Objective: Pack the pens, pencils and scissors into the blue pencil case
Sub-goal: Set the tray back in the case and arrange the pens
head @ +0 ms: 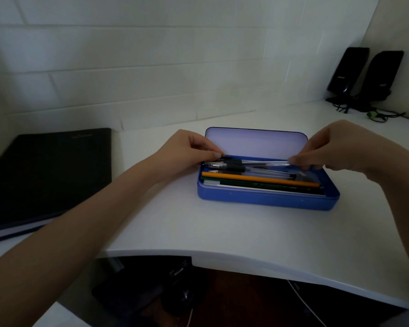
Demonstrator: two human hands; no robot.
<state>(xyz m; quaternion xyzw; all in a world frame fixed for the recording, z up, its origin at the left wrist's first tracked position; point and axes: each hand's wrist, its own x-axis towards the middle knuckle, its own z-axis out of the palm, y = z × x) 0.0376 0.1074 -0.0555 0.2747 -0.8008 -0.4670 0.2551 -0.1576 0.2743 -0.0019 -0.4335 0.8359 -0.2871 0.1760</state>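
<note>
Hardly any writing can be made out. The left speaker [347,69] at the far right of the counter carries a small pale brand word low on its front, and the right speaker [383,74] beside it carries a similar small mark, but both are too small and dim to read. The black folder [50,175] lying at the left has a thin gold script line near its top right corner; its letters cannot be told. The green pencil [257,184] in the blue pencil case [269,199] shows a faint printed stamp along its side, also too small to read. No numbers, labels or signs are legible elsewhere.
</note>
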